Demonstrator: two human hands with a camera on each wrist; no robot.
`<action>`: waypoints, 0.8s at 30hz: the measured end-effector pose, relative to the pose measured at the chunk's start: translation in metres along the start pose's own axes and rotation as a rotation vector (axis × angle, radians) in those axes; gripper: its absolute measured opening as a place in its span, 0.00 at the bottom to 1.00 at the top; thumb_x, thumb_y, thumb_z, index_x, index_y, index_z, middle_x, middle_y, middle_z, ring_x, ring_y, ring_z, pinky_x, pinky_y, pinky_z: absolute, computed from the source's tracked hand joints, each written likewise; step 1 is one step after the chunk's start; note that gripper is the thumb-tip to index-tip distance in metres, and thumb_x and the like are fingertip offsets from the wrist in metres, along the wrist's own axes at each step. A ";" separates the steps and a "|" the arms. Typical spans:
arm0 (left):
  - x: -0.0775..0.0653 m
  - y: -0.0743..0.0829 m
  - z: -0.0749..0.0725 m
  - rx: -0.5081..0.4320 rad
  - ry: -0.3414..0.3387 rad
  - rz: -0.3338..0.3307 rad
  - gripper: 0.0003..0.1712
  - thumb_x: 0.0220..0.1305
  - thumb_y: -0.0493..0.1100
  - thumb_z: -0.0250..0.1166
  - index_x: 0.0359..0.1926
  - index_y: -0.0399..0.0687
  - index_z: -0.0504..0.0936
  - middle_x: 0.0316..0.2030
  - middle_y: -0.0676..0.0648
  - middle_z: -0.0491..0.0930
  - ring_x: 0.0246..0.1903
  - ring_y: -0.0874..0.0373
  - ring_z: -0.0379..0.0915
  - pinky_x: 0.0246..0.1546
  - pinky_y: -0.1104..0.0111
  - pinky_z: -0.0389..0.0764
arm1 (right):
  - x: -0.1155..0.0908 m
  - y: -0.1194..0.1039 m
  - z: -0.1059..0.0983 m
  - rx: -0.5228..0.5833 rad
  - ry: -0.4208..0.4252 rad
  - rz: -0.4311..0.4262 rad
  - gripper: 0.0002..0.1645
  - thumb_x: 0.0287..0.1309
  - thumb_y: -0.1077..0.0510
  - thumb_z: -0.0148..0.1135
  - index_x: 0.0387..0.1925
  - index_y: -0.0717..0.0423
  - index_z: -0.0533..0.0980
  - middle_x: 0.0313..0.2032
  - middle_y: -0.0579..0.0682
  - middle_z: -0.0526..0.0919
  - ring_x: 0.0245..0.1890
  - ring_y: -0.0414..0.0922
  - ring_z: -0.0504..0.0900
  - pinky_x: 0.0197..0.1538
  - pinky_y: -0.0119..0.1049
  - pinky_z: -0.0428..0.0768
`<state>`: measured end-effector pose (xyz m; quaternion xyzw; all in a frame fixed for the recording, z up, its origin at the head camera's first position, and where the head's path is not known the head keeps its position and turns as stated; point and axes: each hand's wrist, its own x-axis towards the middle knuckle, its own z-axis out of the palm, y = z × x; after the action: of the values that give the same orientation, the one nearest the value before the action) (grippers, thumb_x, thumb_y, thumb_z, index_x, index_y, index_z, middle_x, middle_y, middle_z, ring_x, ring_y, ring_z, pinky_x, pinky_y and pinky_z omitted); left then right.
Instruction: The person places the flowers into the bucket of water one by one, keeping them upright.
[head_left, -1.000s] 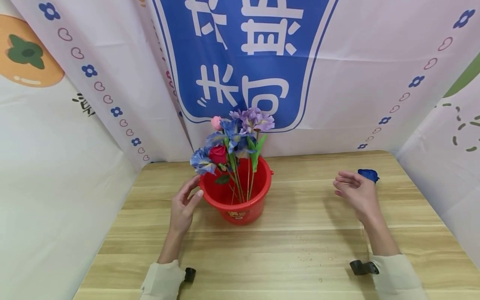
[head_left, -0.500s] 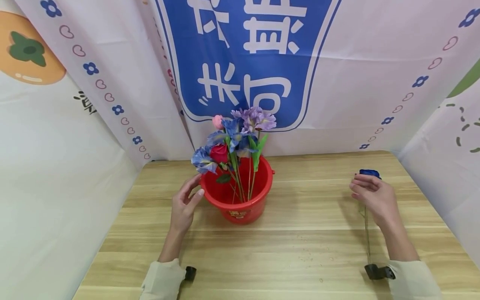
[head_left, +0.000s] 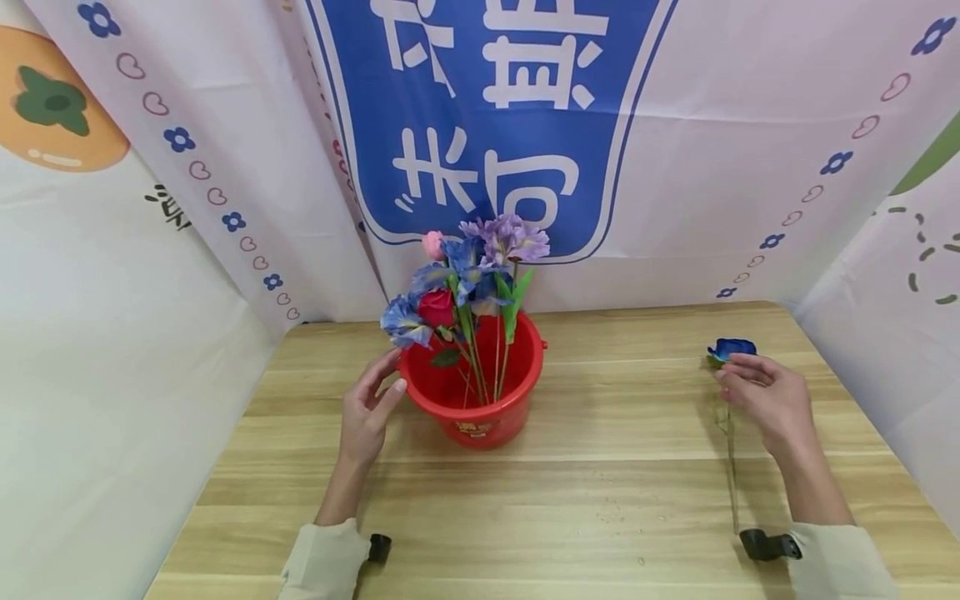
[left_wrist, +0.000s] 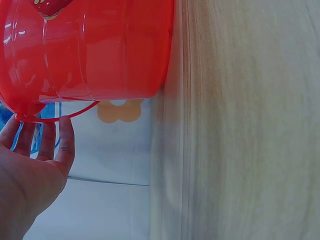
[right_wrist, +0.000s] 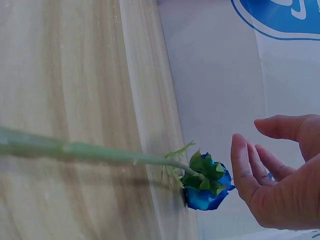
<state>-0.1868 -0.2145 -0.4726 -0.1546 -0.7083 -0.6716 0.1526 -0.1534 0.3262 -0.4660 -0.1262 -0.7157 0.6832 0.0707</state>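
Observation:
A red bucket (head_left: 517,400) stands on the table, holding artificial flowers (head_left: 465,275) in blue, purple, red and pink. Beside its left side is my left hand (head_left: 366,421); in the left wrist view the fingertips touch the rim and thin handle (left_wrist: 82,111), without wrapping round them. On the right of the table lies a blue rose (head_left: 731,348), its long stem (right_wrist: 115,154) pointing toward the near edge. My right hand (head_left: 772,404) hovers just beside the rose, thumb and fingers apart in the right wrist view, with nothing between them.
Printed white cloth (head_left: 675,208) hangs behind the wooden table (head_left: 600,500) and along both sides. Several small droplets or specks (head_left: 618,500) are scattered on the tabletop. Black wrist cameras (head_left: 768,545) stick out from both sleeves.
My right hand has moved to the right, uncovering more of the blue rose and its stem. The rose's head has shifted slightly left. My left hand and the bucket stay put.

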 end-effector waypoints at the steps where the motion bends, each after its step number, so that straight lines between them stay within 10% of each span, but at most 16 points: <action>1: 0.000 0.000 0.000 -0.001 0.001 -0.002 0.27 0.74 0.28 0.61 0.71 0.30 0.75 0.66 0.47 0.79 0.65 0.59 0.76 0.60 0.74 0.84 | 0.001 0.000 0.000 -0.016 0.000 0.000 0.17 0.69 0.66 0.68 0.55 0.54 0.77 0.35 0.32 0.88 0.34 0.31 0.89 0.41 0.27 0.90; 24: -0.001 0.001 -0.001 0.007 -0.004 -0.012 0.27 0.75 0.29 0.62 0.72 0.31 0.75 0.68 0.39 0.77 0.65 0.60 0.76 0.60 0.74 0.84 | 0.012 0.024 -0.022 -0.147 -0.050 0.126 0.36 0.74 0.62 0.65 0.73 0.76 0.63 0.35 0.27 0.84 0.37 0.28 0.88 0.46 0.27 0.90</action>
<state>-0.1859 -0.2160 -0.4723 -0.1512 -0.7118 -0.6698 0.1478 -0.1572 0.3514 -0.4897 -0.1586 -0.7562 0.6348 0.0002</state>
